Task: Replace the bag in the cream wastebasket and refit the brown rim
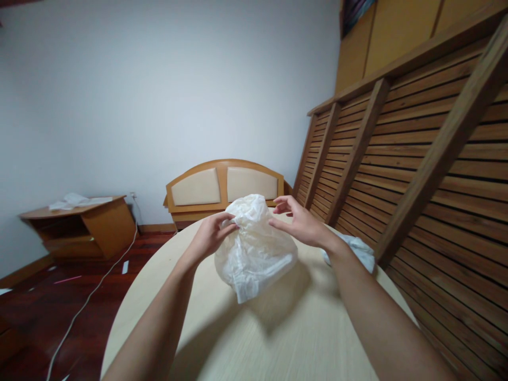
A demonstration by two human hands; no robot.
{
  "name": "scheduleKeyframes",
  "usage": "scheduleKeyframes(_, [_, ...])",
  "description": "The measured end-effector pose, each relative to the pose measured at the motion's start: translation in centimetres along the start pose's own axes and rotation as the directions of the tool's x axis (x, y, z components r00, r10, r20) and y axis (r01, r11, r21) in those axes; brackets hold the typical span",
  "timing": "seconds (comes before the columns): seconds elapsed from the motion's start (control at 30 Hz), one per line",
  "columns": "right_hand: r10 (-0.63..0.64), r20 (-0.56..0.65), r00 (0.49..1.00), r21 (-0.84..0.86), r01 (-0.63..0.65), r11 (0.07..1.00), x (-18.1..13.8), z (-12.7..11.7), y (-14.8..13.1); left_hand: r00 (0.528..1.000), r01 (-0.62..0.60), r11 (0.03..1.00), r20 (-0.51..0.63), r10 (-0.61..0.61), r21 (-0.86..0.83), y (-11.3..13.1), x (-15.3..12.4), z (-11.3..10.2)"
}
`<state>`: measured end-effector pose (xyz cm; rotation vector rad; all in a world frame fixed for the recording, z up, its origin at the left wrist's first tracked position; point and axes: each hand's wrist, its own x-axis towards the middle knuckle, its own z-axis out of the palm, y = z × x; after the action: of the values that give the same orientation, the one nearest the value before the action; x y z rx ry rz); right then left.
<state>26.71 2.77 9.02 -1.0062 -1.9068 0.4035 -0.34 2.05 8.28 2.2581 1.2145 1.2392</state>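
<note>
A crumpled, translucent white plastic bag (257,259) stands puffed up on the round pale table (317,328). My left hand (212,233) pinches the bag's upper left side between thumb and fingers. On the other side, my right hand (297,219) is open, its fingers curved and apart. Its thumb is close to the bag's upper right edge; whether it touches the plastic I cannot tell. What the bag contains, if anything, does not show clearly.
A pale bundled cloth (355,251) lies at the table's right edge. A slatted wooden frame (397,159) leans close on the right. Behind the table stands a headboard (226,185). At left are a low cabinet (107,227) and a cable (99,286) on the floor.
</note>
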Motion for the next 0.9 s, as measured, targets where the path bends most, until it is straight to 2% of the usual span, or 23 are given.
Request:
scheduleKeyframes(0.1, [-0.046,0.043,0.998,-0.019,0.047,0.999,0.0,0.3,0.2,1.000,0.023,0.988,0.011,-0.021,-0.155,-0.7,0.3,0.2])
scheduleKeyframes(0.2, [-0.051,0.060,0.997,-0.045,0.054,0.998,0.2,0.4,0.4,0.997,0.069,0.973,-0.001,-0.071,-0.220,-1.1,0.4,0.2])
scheduleKeyframes(0.37, [-0.076,0.081,0.994,-0.287,0.097,0.953,0.0,0.0,1.0,0.992,0.108,0.959,-0.042,-0.123,-0.261,-1.8,0.5,0.2])
scheduleKeyframes(0.53, [0.011,0.197,0.980,-0.476,0.086,0.875,-0.7,0.0,1.7,0.998,0.063,0.975,0.008,-0.062,-0.214,-1.3,0.4,0.3])
scheduleKeyframes(0.63, [0.024,0.168,0.986,-0.530,0.070,0.845,-0.8,-0.2,0.8,1.000,0.013,0.999,0.020,-0.013,-0.037,-0.3,0.2,0.4])
scheduleKeyframes(0.7, [-0.042,0.130,0.991,-0.494,0.101,0.864,-0.7,-0.3,-0.3,1.000,-0.010,0.997,0.023,0.008,0.082,0.3,0.0,0.8])
scheduleKeyframes(0.77, [-0.155,0.107,0.982,-0.413,0.186,0.891,-0.6,-0.3,-1.5,0.998,-0.047,0.990,0.048,0.041,0.132,0.7,-0.1,1.3])
scheduleKeyframes(0.9, [-0.348,0.211,0.913,-0.290,0.398,0.870,-0.6,0.5,-2.6,0.989,-0.130,0.982,0.087,0.118,0.140,0.8,-0.4,2.7])
